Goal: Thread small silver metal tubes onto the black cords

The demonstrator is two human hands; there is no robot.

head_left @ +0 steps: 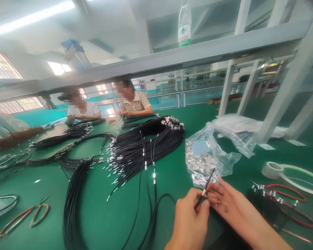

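Note:
My left hand (pixel 191 217) pinches a thin black cable between thumb and fingers. A silver metal sleeve (pixel 203 192) sits on this cable, close to the fingertips, and the dark cable end (pixel 211 174) points up and away. My right hand (pixel 232 205) lies beside it, palm turned up and thumb apart, its fingertips touching or nearly touching the cable by the sleeve. A small shiny spot shows at its fingers; I cannot tell whether it is a ring or a metal part. Just beyond both hands, a clear plastic bag (pixel 225 161) lies opened over many small silver sleeves (pixel 198 166).
A large bundle of black cables (pixel 161 142) with silver ends covers the middle of the green table (pixel 114 215). Red-handled pliers (pixel 297 211) and tape rolls (pixel 272 171) lie right; another pair (pixel 39 211) lies left. A metal shelf frame (pixel 156 60) crosses above. Two people sit opposite.

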